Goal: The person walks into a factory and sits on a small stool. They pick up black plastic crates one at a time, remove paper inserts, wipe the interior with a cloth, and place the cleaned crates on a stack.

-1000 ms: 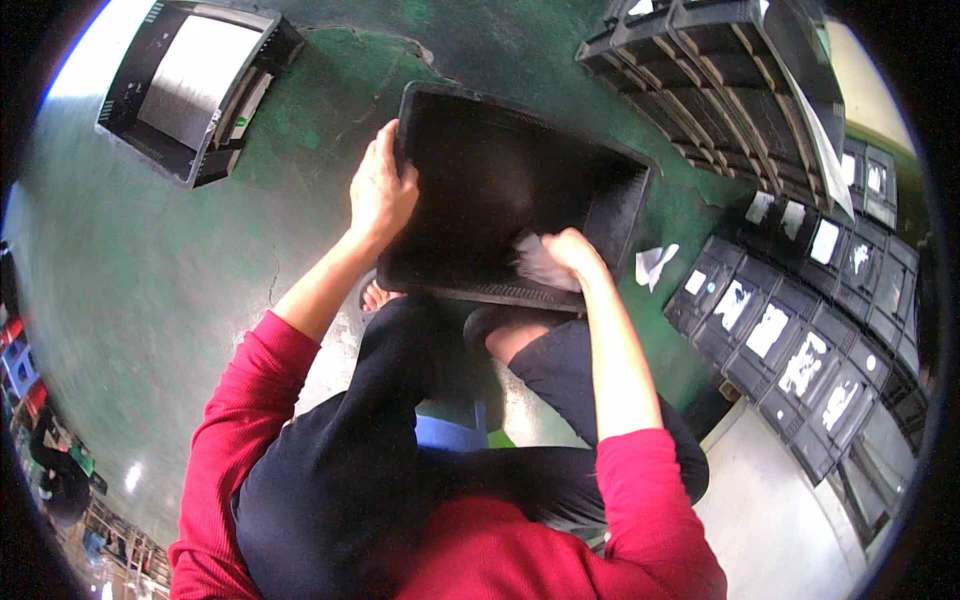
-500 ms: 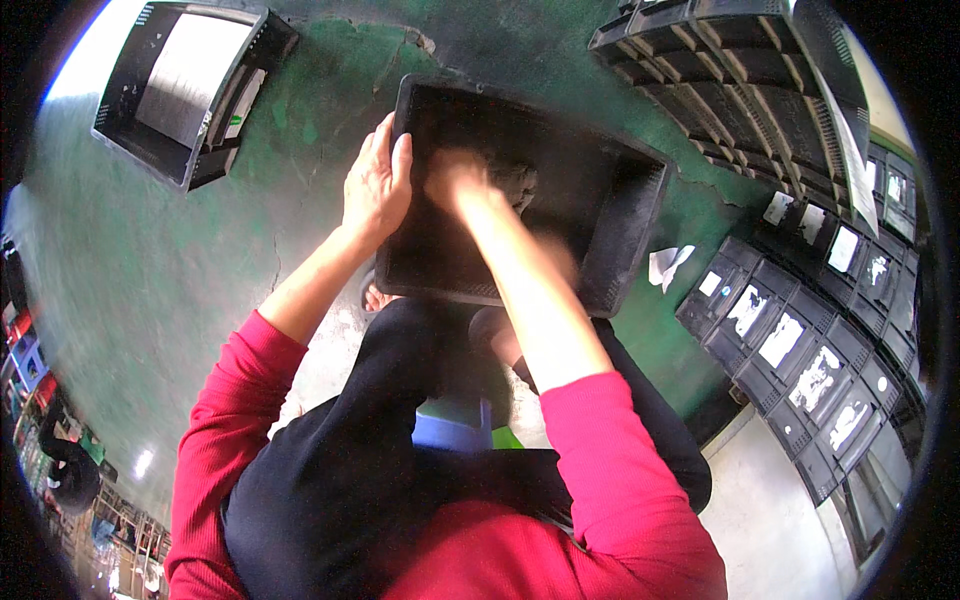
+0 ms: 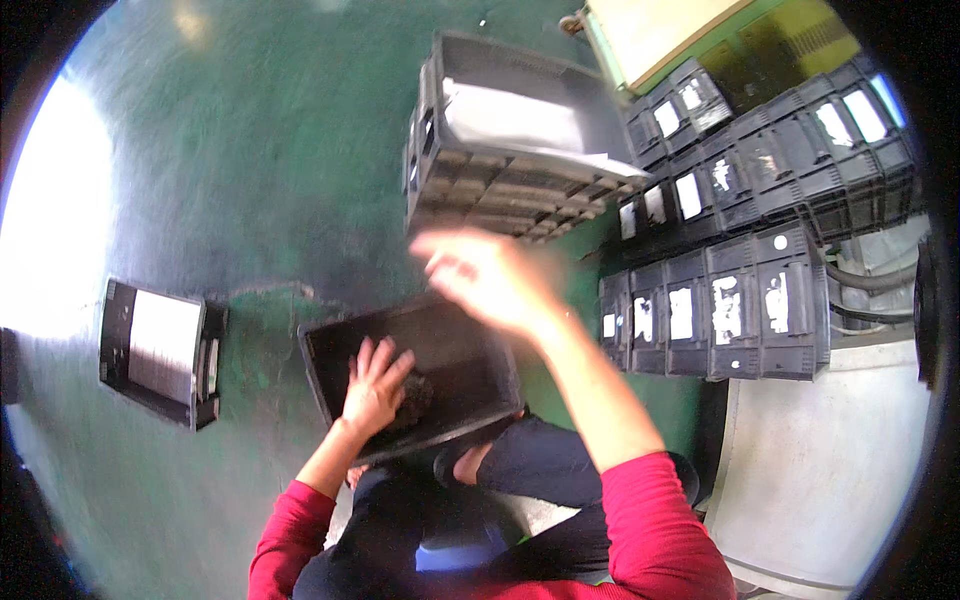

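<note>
I observe the person seated low over a green painted concrete floor [image 3: 250, 180], with a shallow black rectangular plastic tray [image 3: 470, 345] resting against the knees at the floor's near edge. The left hand [image 3: 375, 385] lies inside this tray, fingers spread and flat, pressing on a small dark lump [image 3: 415, 395] near the tray's near wall; I cannot make out what the lump is. The right hand [image 3: 490, 280] is raised in the air above the tray's far right corner, blurred, fingers loosely open and holding nothing that I can see. The tray's long axis runs left to right across the person's lap, tilted slightly down on the left. The left hand is plainly the nearer to the lump, touching it, while the right hand is well apart from it, up and to the right, between the tray and a stack of grey slatted plastic crates [image 3: 510, 150] standing farther out on the floor. The top crate of that stack holds a pale sheet [image 3: 510, 115]. To the right of the person, a row of dark plastic bins with white labels [image 3: 720, 305] stands along the floor's right edge, more of the same behind it. At the left edge of the floor lies a separate black tray with a pale lining [image 3: 160, 350], well apart from both hands. The red sleeves [image 3: 650, 520] enter from the lower edge.
</note>
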`<state>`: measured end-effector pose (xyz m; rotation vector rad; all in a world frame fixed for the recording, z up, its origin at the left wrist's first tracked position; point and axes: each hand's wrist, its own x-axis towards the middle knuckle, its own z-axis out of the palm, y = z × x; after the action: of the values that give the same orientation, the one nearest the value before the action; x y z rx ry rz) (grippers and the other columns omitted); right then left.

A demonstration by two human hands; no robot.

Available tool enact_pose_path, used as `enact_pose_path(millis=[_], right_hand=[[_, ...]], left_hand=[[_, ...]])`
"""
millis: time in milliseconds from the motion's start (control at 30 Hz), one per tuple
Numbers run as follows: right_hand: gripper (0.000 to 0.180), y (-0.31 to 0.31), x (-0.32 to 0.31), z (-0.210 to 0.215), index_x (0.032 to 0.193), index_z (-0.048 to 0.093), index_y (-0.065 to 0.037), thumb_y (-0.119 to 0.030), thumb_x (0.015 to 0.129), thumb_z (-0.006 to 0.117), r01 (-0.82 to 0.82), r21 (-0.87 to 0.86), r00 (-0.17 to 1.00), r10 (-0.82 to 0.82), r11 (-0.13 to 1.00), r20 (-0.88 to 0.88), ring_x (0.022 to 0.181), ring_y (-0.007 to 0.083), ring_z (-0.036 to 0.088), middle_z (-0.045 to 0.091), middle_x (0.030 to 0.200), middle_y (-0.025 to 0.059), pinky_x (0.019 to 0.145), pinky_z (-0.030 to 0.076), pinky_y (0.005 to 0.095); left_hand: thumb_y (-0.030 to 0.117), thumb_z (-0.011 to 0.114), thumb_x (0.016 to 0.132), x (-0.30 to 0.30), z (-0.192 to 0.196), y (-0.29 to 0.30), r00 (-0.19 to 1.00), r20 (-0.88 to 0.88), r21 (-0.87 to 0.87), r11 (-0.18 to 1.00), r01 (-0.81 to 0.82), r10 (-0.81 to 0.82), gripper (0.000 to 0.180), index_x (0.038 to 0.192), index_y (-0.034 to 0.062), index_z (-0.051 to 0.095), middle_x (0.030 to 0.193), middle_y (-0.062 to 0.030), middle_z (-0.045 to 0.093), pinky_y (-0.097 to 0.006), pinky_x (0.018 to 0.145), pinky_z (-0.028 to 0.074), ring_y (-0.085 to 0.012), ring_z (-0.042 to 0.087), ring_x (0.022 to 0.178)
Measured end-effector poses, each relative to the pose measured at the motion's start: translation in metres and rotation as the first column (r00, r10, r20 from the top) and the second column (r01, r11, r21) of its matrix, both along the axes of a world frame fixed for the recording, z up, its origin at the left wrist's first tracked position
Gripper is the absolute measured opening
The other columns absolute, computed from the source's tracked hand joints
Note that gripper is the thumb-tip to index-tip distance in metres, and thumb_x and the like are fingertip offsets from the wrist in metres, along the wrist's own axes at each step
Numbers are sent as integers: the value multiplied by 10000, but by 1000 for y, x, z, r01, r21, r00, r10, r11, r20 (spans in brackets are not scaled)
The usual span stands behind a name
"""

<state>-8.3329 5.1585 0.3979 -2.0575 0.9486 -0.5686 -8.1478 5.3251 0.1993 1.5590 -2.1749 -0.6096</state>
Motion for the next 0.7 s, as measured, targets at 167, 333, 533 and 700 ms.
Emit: enact_pose_path(millis=[167,333,533,700], right_hand=[[607,-110,-86,87,1241,514,-38,-188,700,743,61,-585,781,-403,809,-476,1255,311,398,432,1340,179,1053,335,392],[193,-131,-116,109,874,698,-90,-244,829,589,243,-547,713,-530,801,-460,827,221,652,675,791,111,798,497,321],[439,-83,-154,186,1272,461,54,-53,853,534,388,-193,921,-369,901,127,1109,159,525,578,1185,126,998,382,300],[306,31,-64,92,1197,586,-138,-115,919,460,162,-452,974,-214,877,-67,1152,302,535,559,1245,141,970,431,369]], left_hand=[[-3,500,718,-11,-62,38,975,-29,516,832,205,-222,448,1135,109,621,1243,-202,528,-398,968,439,-362,551,1098],[33,525,724,28,-1,18,808,-518,593,799,102,281,281,987,32,625,902,-65,653,-309,728,477,-206,609,825],[92,503,792,61,83,49,48,-733,672,710,211,679,233,1012,49,568,939,-20,594,-282,767,477,-132,581,867],[125,513,818,83,121,108,-107,-703,688,710,147,703,293,1105,76,543,979,-15,586,-291,779,447,-142,555,916]])
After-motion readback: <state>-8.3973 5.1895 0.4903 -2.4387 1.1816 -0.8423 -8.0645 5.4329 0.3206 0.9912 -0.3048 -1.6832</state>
